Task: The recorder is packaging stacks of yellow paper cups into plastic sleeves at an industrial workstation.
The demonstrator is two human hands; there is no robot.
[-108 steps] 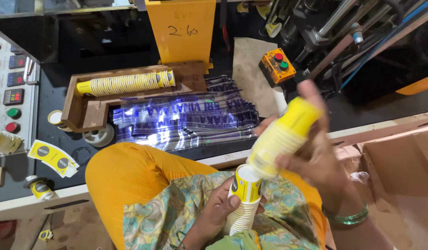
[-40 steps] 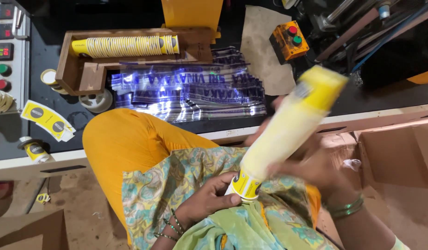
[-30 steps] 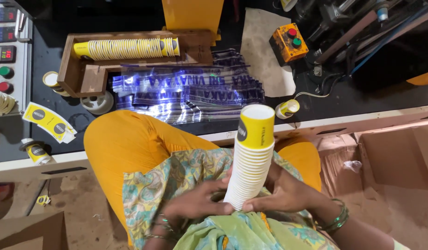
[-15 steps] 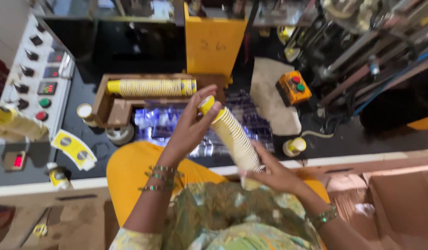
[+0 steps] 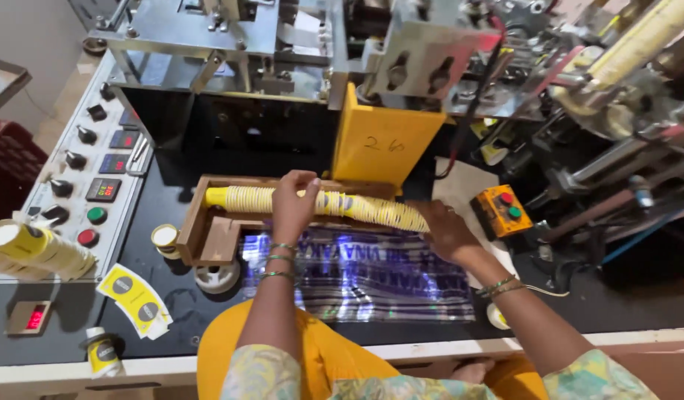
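Left hand [image 5: 294, 204] and right hand [image 5: 447, 230], fingers curled around it, lay the long stack of yellow paper cups [image 5: 319, 201] into the wooden tray [image 5: 208, 241]. The stack's right end still overhangs the tray. Judged next: careful, level lowering.

Long stack of yellow paper cups [image 5: 319, 201] laid horizontally along wooden tray [image 5: 208, 241], right end raised past tray edge

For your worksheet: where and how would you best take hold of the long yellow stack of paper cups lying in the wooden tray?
Probably at both ends, from above. The cup stack lies sideways along the wooden tray, long and likely to bend or separate. The left hand wraps its middle; the right hand supports the near end.
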